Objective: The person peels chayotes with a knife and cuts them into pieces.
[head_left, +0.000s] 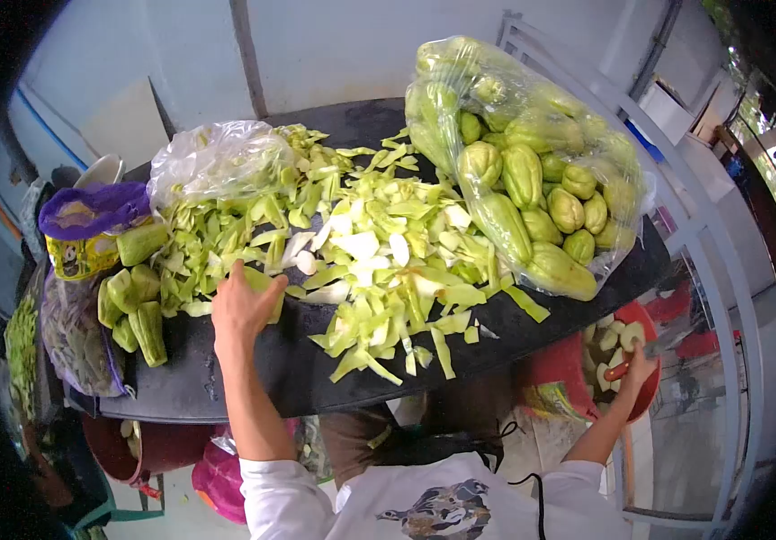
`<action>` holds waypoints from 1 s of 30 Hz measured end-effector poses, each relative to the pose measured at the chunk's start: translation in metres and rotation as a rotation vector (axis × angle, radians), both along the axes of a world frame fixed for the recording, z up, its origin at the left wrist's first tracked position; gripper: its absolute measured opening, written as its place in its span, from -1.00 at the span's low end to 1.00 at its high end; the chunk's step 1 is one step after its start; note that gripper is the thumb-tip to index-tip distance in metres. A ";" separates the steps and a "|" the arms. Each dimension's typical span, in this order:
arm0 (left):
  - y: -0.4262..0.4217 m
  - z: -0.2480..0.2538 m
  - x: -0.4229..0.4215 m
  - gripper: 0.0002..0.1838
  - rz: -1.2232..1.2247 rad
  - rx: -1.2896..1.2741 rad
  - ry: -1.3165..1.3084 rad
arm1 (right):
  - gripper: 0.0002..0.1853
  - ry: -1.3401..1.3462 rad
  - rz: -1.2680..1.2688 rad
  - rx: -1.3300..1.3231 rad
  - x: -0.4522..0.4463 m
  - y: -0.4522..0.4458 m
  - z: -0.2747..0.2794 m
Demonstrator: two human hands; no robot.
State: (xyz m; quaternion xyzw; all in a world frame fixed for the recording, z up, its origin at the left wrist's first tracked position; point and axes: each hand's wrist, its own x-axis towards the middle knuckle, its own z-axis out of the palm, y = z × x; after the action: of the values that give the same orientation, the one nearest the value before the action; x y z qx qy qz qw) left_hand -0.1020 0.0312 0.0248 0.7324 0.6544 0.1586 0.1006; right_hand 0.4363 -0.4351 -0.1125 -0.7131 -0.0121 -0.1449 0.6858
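Pale wall (343,54) at rear, divided by dark vertical strip (249,58). Grey metal railing (702,219) at right. Light floor (541,441) below. Daylight, apparently, at upper right.

The tabletop (289,369) is black, and the peelings (388,297) on it mix pale lime green with near-white. The whole chayotes (524,175) run from yellowish to mid-green under a clear, colourless bag (460,67). A bucket (554,367) is red, a handle (617,370) orange-red, a mesh sack (91,207) purple with a yellow label (82,258). The shirt (302,506) is white, bearing a mottled brown, grey and black print (446,513); the railing (716,301) is pale blue-grey.
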 end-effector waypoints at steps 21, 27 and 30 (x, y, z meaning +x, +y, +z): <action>0.032 0.009 0.075 -0.42 -0.435 -1.070 -2.001 | -0.78 -0.189 0.380 0.082 -0.066 0.111 0.117; 0.040 -0.016 0.107 -0.50 -0.172 -0.917 -2.093 | -0.75 -0.509 0.553 -0.496 -0.171 0.208 0.167; 0.026 -0.021 0.112 -0.50 -0.128 -1.005 -2.128 | -0.84 -0.731 0.717 -0.665 -0.218 0.259 0.164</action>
State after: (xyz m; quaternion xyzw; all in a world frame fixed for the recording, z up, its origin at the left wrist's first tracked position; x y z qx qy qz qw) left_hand 0.0105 0.0571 0.0036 0.1409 0.1918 0.4088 0.8811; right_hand 0.2184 -0.1758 0.0519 -0.7446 -0.5307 -0.1287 0.3839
